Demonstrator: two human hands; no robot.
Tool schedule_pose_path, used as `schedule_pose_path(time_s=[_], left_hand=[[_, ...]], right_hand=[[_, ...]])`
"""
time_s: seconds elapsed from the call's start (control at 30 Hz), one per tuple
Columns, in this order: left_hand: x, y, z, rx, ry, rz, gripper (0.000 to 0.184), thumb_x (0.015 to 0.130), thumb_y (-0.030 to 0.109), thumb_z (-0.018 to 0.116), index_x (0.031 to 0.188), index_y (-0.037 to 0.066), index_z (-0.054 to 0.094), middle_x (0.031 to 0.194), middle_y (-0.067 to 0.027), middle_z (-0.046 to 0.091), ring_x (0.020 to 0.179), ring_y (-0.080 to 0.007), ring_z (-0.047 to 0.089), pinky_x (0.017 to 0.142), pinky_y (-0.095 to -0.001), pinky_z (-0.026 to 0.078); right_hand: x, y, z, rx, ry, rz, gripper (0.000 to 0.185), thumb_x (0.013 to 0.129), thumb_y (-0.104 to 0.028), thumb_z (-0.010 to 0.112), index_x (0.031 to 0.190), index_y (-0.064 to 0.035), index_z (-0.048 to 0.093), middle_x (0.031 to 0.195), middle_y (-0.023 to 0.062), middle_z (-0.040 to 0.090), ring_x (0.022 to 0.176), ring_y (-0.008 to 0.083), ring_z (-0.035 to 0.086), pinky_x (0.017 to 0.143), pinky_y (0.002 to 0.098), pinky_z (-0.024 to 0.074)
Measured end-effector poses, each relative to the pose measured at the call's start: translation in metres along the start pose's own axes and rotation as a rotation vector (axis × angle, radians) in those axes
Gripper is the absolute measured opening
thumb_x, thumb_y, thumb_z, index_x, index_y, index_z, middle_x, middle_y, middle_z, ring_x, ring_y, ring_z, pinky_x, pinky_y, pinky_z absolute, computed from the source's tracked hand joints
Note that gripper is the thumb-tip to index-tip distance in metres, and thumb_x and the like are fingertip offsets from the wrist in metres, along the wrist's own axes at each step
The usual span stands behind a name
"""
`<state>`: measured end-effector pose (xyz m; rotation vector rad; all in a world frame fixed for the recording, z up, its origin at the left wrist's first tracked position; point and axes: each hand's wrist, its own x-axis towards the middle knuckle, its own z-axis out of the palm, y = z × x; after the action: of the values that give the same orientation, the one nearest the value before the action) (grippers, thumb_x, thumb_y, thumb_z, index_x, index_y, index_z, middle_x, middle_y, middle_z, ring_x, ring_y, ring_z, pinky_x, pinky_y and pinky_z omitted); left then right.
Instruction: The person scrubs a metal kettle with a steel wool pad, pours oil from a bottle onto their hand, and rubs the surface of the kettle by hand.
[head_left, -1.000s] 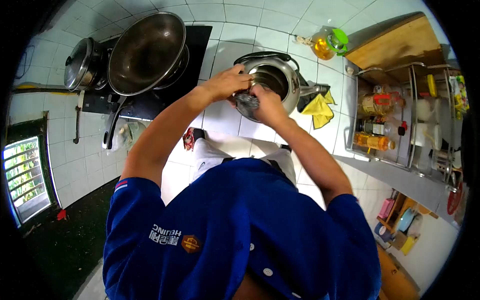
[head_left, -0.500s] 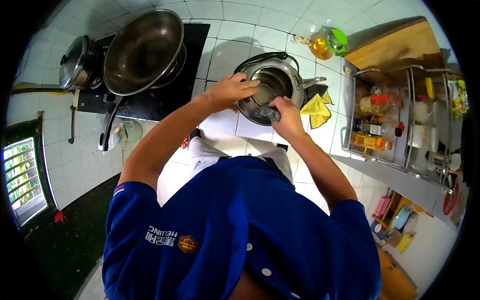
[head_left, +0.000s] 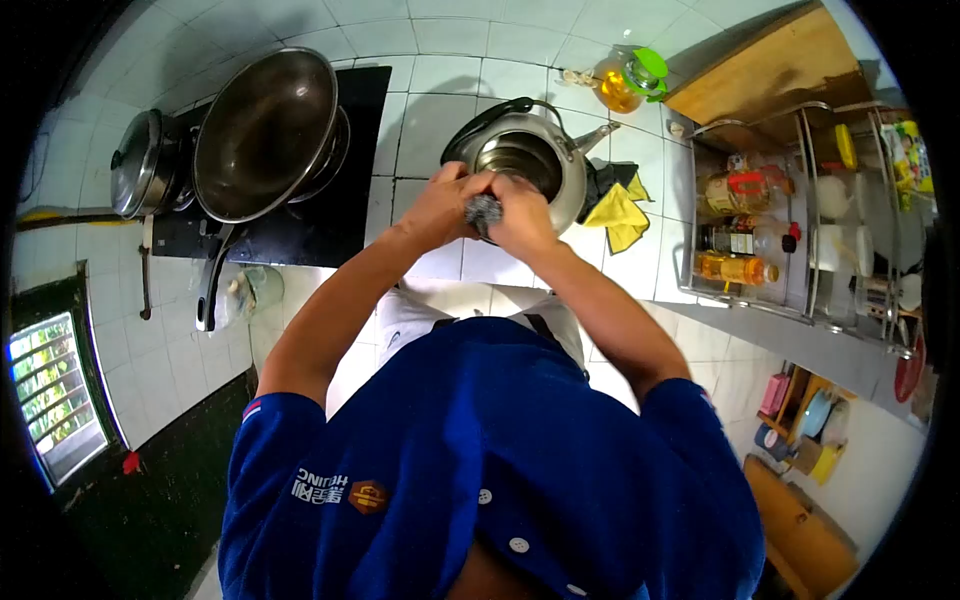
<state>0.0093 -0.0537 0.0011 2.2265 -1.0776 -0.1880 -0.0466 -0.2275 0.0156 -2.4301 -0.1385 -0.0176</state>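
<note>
My right hand point(head_left: 522, 215), clutching the steel-wool scrubber point(head_left: 483, 213), has shifted from the opening of the kettle point(head_left: 571, 190) on the counter point(head_left: 415, 150) to its near edge, beside my left hand point(head_left: 440, 208), whose grip I can't tell, so scrubbing seems focused there.

A white-tiled kitchen desk point(head_left: 420, 80) carries a black stove point(head_left: 365, 130), a steel kettle point(head_left: 571, 190), a yellow-and-black cloth point(head_left: 618, 215), a green-lidded jar point(head_left: 618, 92) and, at right, a metal rack point(head_left: 760, 308).
</note>
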Motion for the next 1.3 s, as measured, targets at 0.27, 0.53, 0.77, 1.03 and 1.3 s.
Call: schedule_pose_path(time_s=[0.27, 0.53, 0.77, 1.03, 1.3], left_hand=[[-0.002, 0.011, -0.002, 0.008, 0.026, 0.023, 0.100, 0.050, 0.009, 0.091, 0.139, 0.016, 0.045, 0.113, -0.0118, 0.066, 0.111, -0.0377, 0.051, 0.095, -0.0429, 0.045], [-0.005, 0.009, -0.010, 0.018, -0.009, 0.054, 0.103, 0.051, 0.011, 0.092, 0.141, 0.012, 0.040, 0.122, -0.0065, 0.064, 0.116, -0.0405, 0.049, 0.100, -0.0457, 0.043], [-0.003, 0.015, -0.007, -0.020, -0.016, -0.002, 0.101, 0.053, 0.011, 0.091, 0.141, 0.012, 0.041, 0.122, -0.0099, 0.063, 0.114, -0.0391, 0.050, 0.098, -0.0419, 0.042], [-0.004, 0.011, -0.015, 0.084, -0.126, 0.071, 0.083, 0.057, 0.018, 0.091, 0.130, 0.011, 0.052, 0.123, -0.0072, 0.062, 0.117, -0.0353, 0.049, 0.102, -0.0436, 0.039], [-0.002, 0.028, -0.029, 0.330, -0.179, -0.011, 0.063, 0.052, 0.035, 0.091, 0.105, 0.012, 0.065, 0.124, -0.0032, 0.062, 0.125, -0.0316, 0.046, 0.100, -0.0472, 0.035]], right_hand=[[-0.019, 0.023, -0.036, -0.047, -0.091, -0.113, 0.033, 0.064, 0.001, 0.068, 0.096, -0.0060, 0.060, 0.091, 0.0197, 0.067, 0.097, 0.0406, 0.062, 0.102, 0.0461, 0.0447], [-0.029, 0.040, -0.041, -0.033, -0.051, -0.198, 0.041, 0.058, 0.003, 0.071, 0.096, -0.0079, 0.059, 0.086, 0.0148, 0.067, 0.093, 0.0345, 0.065, 0.107, 0.0491, 0.0401], [-0.005, 0.017, -0.002, -0.004, 0.050, -0.251, 0.044, 0.061, -0.005, 0.074, 0.101, -0.0047, 0.056, 0.082, 0.0174, 0.067, 0.090, 0.0357, 0.066, 0.109, 0.0467, 0.0375], [-0.052, 0.051, -0.056, 0.088, 0.270, -0.238, 0.037, 0.068, -0.004, 0.074, 0.102, -0.0076, 0.061, 0.100, 0.0177, 0.066, 0.103, 0.0338, 0.064, 0.110, 0.0461, 0.0365], [-0.125, 0.052, -0.035, 0.645, 0.556, 0.647, 0.032, 0.081, 0.002, 0.073, 0.110, -0.0029, 0.061, 0.097, 0.0066, 0.067, 0.083, 0.0109, 0.062, 0.073, 0.0236, 0.0487]])
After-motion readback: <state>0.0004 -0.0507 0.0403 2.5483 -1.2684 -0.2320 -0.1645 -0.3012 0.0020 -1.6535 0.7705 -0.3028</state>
